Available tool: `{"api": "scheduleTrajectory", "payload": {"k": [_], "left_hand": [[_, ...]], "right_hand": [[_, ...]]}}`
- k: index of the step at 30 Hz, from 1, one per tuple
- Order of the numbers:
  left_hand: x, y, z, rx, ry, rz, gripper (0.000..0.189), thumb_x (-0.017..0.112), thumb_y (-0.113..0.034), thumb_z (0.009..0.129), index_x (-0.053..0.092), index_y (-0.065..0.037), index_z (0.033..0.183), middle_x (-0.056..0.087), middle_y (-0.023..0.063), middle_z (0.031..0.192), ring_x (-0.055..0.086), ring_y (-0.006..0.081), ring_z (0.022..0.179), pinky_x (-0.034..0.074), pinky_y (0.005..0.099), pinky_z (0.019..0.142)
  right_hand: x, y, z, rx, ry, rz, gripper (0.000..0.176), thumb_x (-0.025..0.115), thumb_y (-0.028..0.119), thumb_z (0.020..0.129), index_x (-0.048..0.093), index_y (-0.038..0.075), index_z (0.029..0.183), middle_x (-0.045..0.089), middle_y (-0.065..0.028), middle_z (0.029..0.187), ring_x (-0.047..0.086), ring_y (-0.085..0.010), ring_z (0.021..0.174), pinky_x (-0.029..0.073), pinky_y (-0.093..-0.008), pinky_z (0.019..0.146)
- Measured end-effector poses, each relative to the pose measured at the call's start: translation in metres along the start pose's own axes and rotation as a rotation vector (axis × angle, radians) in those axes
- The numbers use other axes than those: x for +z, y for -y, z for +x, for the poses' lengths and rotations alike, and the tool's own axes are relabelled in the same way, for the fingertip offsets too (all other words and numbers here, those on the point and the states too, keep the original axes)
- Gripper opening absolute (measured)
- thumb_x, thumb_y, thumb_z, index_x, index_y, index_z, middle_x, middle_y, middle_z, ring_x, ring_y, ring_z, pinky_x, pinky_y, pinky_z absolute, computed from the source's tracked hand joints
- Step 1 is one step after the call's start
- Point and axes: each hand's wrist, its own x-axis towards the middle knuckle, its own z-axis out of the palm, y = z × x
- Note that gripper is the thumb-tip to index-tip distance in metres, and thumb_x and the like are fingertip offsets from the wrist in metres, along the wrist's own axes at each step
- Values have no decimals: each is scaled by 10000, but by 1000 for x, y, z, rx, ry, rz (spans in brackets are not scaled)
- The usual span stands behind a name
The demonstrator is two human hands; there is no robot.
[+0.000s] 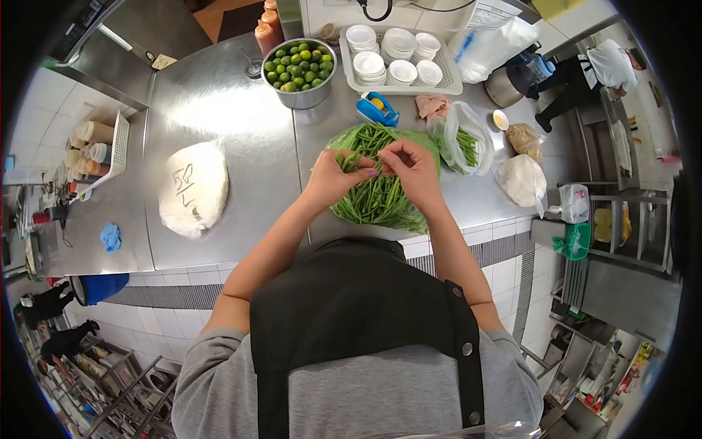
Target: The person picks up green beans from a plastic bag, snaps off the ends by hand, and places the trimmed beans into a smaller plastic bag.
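A heap of green beans (371, 203) lies in an opened green plastic bag (420, 222) on the steel counter, right in front of me. Above the heap, my left hand (330, 181) is closed around a few green beans, their ends poking out past the fingers. My right hand (414, 173) pinches at a bean close to the left fingertips; the fingers hide most of it. To the right of the heap, a clear plastic bag (480, 130) holds more green beans.
Behind the heap are a blue tool (377, 109), a pot of limes (305, 97) and a tray of stacked white cups (447, 82). A white wrapped bag (194, 190) lies left on the steel counter (256, 234). Another person (607, 69) stands at far right.
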Motion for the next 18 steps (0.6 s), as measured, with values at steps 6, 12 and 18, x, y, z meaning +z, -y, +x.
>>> {"api": "scheduleTrajectory", "payload": {"k": [6,12,18], "left_hand": [[-2,-1,-1,-161,88,-349,165,775,-93,896,745,20,1012,699,18,826,434,13,554,284,215,464],[-14,-22,-5,-18,-107,-659,163,725,-91,941,697,25,1050,700,48,897,423,15,544,292,203,478],[-25,-20,4,81,-196,-804,232,712,-93,953,654,37,1135,651,41,932,398,-5,573,289,189,489]], "right_hand": [[10,-26,3,-395,-214,-598,138,707,129,918,644,10,888,529,-114,676,574,-242,655,451,-356,610],[5,-35,-9,110,52,-653,266,685,266,958,642,16,879,577,-118,742,555,-204,649,442,-351,616],[33,-12,-23,60,157,80,191,705,199,947,670,14,918,618,-39,768,542,-98,676,449,-275,632]]}}
